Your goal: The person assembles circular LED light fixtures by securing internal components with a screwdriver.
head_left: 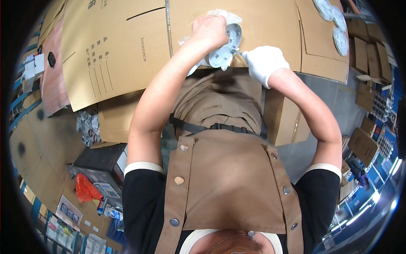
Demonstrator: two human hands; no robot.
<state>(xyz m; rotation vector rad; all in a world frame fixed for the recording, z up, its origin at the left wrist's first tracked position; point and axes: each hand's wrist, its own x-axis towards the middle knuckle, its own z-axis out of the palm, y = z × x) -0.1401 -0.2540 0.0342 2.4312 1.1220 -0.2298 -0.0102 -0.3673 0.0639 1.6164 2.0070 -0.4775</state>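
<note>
At the table's near edge, an oval grey piece (225, 46) with small dark marks or slots on its face is tilted toward me. My left hand (210, 31), bare, is closed at its left side and seems to grip it; the fingertips are hidden. In a white glove, my right hand (266, 62) is closed around a thin grey tool (238, 52), whose tip reaches the right edge of the piece. Crumpled clear plastic wrap (228, 16) lies just beyond my left hand. Some white material shows below the piece, too covered to make out.
Flat brown cardboard (122, 46) covers the table. Several plastic-wrapped parts (339, 40) lie at the far right. A carton (285, 120) stands below the table by my right side. At left are a dark machine box (99, 163) and a red bag (86, 189).
</note>
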